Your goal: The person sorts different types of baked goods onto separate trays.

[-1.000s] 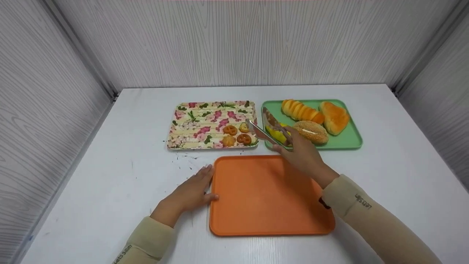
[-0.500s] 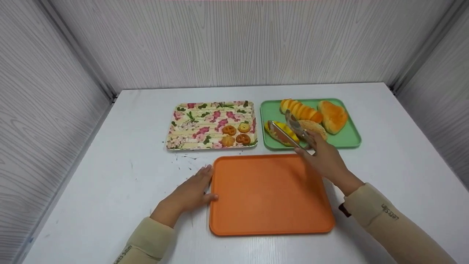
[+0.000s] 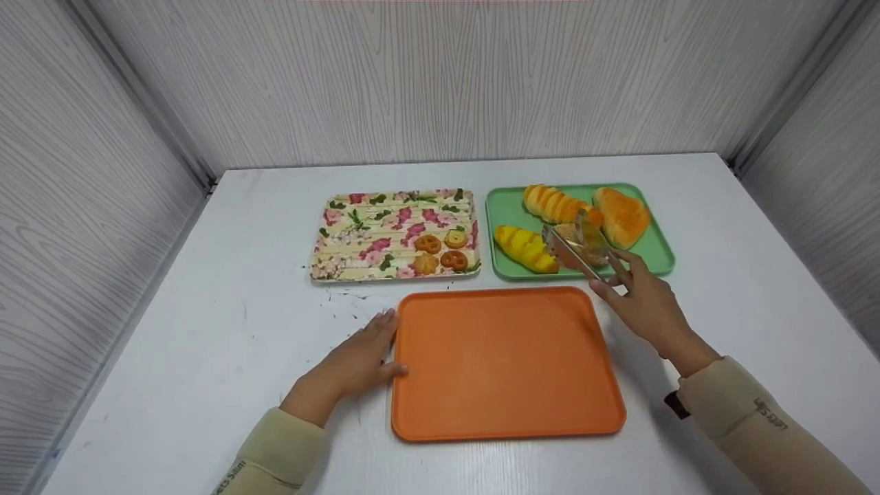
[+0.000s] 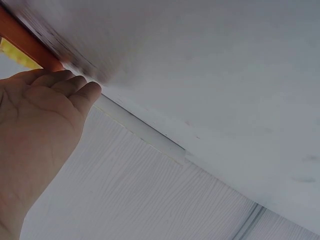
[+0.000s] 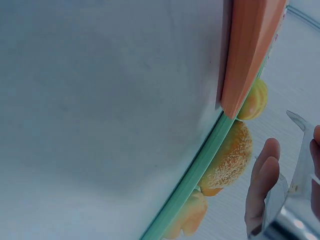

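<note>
My right hand (image 3: 650, 302) holds metal tongs (image 3: 574, 251), their two arms spread over the sesame-coated bun (image 5: 230, 155) on the green tray (image 3: 495, 199). In the right wrist view the tongs stand apart from that bun, with fingers on either side of them. Left of the tongs lies a yellow bread roll (image 3: 526, 249); behind are a striped loaf (image 3: 553, 205) and a triangular bread (image 3: 622, 216). My left hand (image 3: 350, 364) lies at the left edge of the orange tray (image 3: 505, 364), thumb on the rim, fingers extended.
A floral tray (image 3: 357, 258) left of the green one bears several small cookies (image 3: 427, 244), two of them pretzel-shaped. Wood-grain panels (image 3: 440, 82) enclose the white table (image 3: 206, 357) at the back and sides.
My right hand has moved right with the tongs, from over the yellow roll to over the sesame bun. The left hand has stayed at the orange tray's edge.
</note>
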A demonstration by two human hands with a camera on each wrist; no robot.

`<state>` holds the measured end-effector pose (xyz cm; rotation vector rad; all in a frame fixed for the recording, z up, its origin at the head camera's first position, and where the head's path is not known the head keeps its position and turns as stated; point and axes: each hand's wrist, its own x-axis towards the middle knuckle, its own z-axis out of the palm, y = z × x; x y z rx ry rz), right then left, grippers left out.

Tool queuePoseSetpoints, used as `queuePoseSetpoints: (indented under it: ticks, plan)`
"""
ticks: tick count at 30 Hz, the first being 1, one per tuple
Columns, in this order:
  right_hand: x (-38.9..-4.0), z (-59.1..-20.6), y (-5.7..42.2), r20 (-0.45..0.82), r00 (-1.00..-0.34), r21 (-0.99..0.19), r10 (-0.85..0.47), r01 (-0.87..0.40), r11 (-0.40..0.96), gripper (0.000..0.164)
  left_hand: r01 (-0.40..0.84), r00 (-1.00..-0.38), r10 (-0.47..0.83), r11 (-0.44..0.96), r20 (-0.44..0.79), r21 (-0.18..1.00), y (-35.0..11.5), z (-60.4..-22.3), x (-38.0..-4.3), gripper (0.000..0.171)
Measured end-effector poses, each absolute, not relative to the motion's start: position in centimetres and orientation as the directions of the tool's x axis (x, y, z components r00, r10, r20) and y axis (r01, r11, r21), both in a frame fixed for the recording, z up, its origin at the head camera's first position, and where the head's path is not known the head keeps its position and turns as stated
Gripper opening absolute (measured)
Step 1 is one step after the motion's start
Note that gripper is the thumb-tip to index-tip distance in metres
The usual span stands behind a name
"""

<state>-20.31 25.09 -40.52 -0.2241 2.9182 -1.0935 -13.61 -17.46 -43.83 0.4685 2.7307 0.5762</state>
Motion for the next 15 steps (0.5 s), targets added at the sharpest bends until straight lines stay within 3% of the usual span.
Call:
queuePoseSetpoints:
  ticks: [15]
  plan:
    - [-19.1,-41.1,27.3,0.060,-0.992,-0.623,-0.110,-0.123,0.772,0.080,0.247,-0.899,0.370,0.869,-0.233,0.429,-17.4,-43.9,-13.7,0.089]
